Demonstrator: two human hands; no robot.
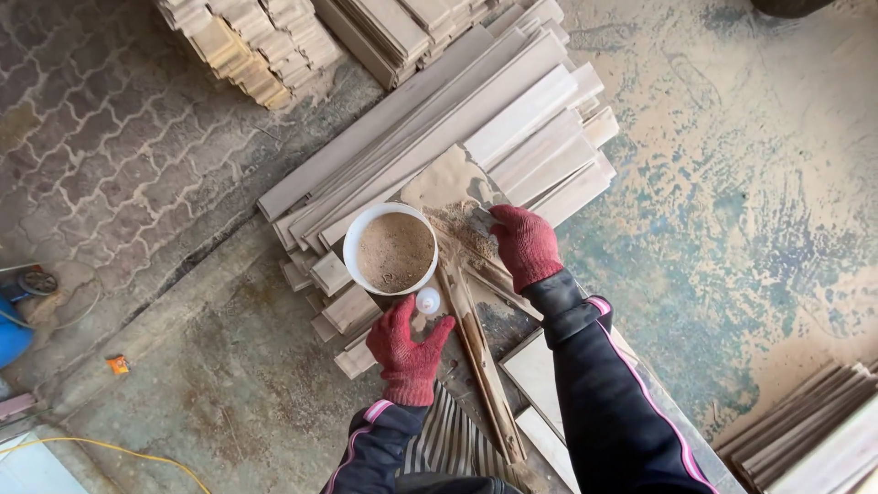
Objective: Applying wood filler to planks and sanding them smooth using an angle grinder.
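**Sawdust, a small bottle and a narrow strip: what your hands have to deal with**

Your right hand in a red knitted glove (525,242) rests at about 1 o'clock from the centre of the view, with the fingers bent down and pressed on a patch of brown sawdust on a flat piece of card (448,187). I cannot tell if the fingers pinch something or only rub the dust. Your left hand in the same red glove (407,352) is at about 6 o'clock, with the fingers spread wide and holding nothing; its fingertips are just below a small white plastic bottle with a round cap (427,301).

The round white plastic bucket of fine brown sawdust (393,249) stands at 12 o'clock from the left hand, on the stack of pale wooden boards (512,123). It probably is light but tips easily, so take it by the rim with both sides supported. The bottle looks smooth and small; knitted gloves may slip on it, so grip around the body.

The long narrow brown wooden strip (480,357) runs between your arms toward 5 o'clock. It seems stiff but thin, so hold it near the middle.
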